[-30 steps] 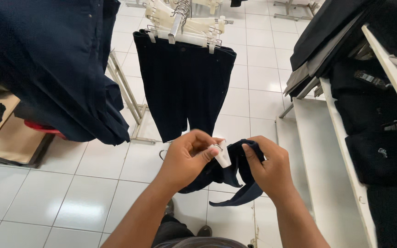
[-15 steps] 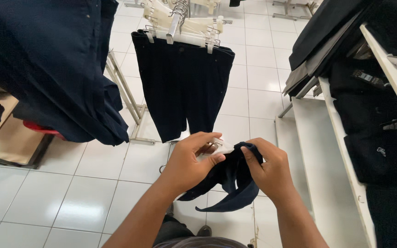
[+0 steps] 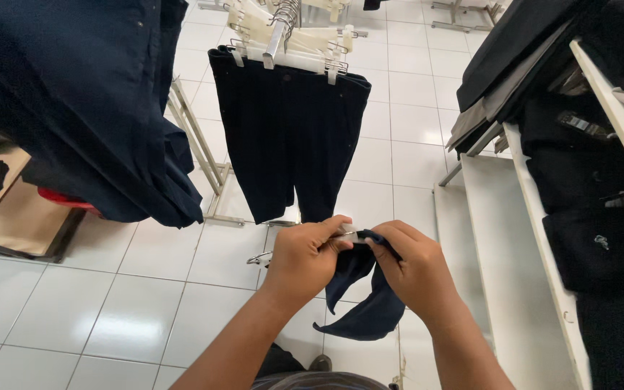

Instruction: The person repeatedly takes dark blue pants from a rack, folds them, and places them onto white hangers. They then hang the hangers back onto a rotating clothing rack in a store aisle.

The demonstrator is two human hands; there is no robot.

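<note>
My left hand (image 3: 306, 256) and my right hand (image 3: 413, 266) meet at chest height over a small dark navy garment (image 3: 366, 307). Both pinch its top edge, where a pale hanger clip (image 3: 347, 234) shows between the fingertips. A metal hanger hook (image 3: 260, 257) sticks out to the left below my left hand. The cloth hangs down in loose folds beneath my hands. Behind them, dark navy shorts (image 3: 290, 137) hang from a clip hanger on a rail.
A large navy garment (image 3: 74, 101) hangs at upper left. A metal rack frame (image 3: 204, 155) stands on the white tiled floor. White shelves (image 3: 536, 238) with folded dark clothes (image 3: 594, 188) run along the right. A wooden platform (image 3: 16, 224) lies at lower left.
My hands have shifted slightly right and closed tighter on the garment's top edge. The pale clip is now mostly covered by my fingers.
</note>
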